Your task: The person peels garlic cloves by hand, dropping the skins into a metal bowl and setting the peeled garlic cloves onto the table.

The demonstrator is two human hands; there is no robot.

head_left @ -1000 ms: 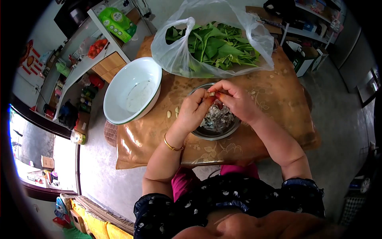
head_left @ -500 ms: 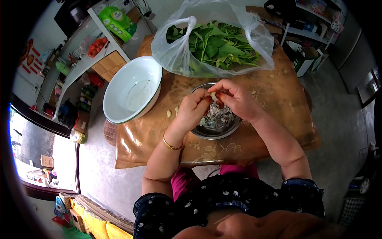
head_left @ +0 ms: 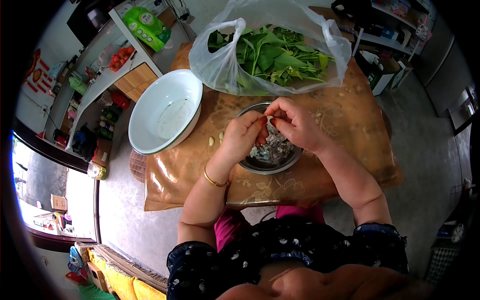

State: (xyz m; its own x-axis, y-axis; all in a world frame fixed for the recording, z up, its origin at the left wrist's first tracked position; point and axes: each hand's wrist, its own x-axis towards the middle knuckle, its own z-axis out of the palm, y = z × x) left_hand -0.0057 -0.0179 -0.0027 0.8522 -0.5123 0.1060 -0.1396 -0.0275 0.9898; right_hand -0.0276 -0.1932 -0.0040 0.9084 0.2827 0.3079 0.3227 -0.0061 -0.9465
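Observation:
My left hand [head_left: 241, 134] and my right hand [head_left: 297, 125] meet over a metal bowl [head_left: 272, 170], fingertips pinched together. Between them is a small pale garlic clove [head_left: 269, 118], partly covered by my fingers. Whitish, papery garlic skins [head_left: 275, 149] fill much of the bowl below. On the tablecloth left of the bowl lie a few peeled garlic cloves [head_left: 211, 141], close to my left wrist, which wears a gold bangle.
A large white enamel basin [head_left: 142, 117] stands at the table's left edge. Behind the bowl, a clear plastic bag [head_left: 215, 70] holds leafy greens [head_left: 280, 57]. The table [head_left: 350, 145] has a shiny brown patterned cover.
My fingertips have shifted slightly around the garlic clove, and the left fingers curl a little more. The bag's right edge has moved slightly outward.

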